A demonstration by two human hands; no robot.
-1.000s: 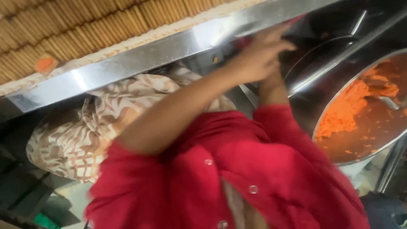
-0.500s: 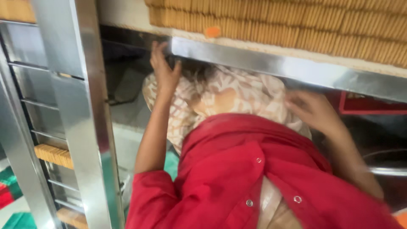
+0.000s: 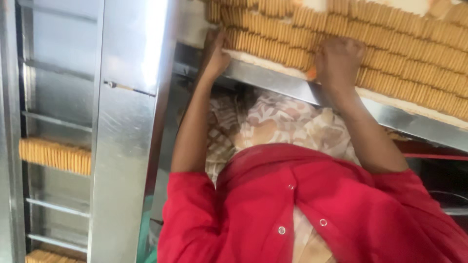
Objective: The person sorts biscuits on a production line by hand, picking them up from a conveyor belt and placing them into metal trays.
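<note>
My left hand (image 3: 216, 54) rests on the near-left end of the biscuit rows (image 3: 390, 44), fingers curled over the biscuits there. My right hand (image 3: 339, 61) lies palm-down further right along the rows, fingers bent; grasp unclear. Steel table edge (image 3: 419, 124) just below.

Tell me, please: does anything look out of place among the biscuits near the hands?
One small orange piece sits at the edge of the biscuit rows, beside the right hand. Its colour differs from the tan biscuits. The left hand touches nothing odd.
</note>
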